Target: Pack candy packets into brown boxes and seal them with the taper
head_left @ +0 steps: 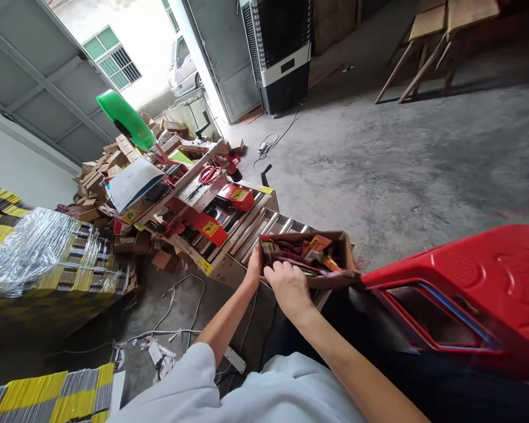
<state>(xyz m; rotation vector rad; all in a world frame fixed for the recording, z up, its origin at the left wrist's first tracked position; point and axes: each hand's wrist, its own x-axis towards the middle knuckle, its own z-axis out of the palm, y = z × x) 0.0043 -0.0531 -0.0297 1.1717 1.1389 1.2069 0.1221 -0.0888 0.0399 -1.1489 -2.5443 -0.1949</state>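
Note:
An open cardboard box (305,283) filled with small packets (291,249) rests at the near end of a roller conveyor (271,223). My left hand (253,269) is closed against the box's left end, its fingers partly hidden by the box. Over the near long side curl the fingers of my right hand (288,285), gripping the edge beside the packets; its thumb is out of sight. An orange packet (317,245) lies on top of the others toward the right.
Beyond the box stands a carton-sealing machine (207,205) with scissors (209,174) on it. A red plastic stool (489,270) is close on my right. Stacked flat cartons (48,252) stand left, and cables (176,332) cross the floor. Farther off is an air cooler (282,64).

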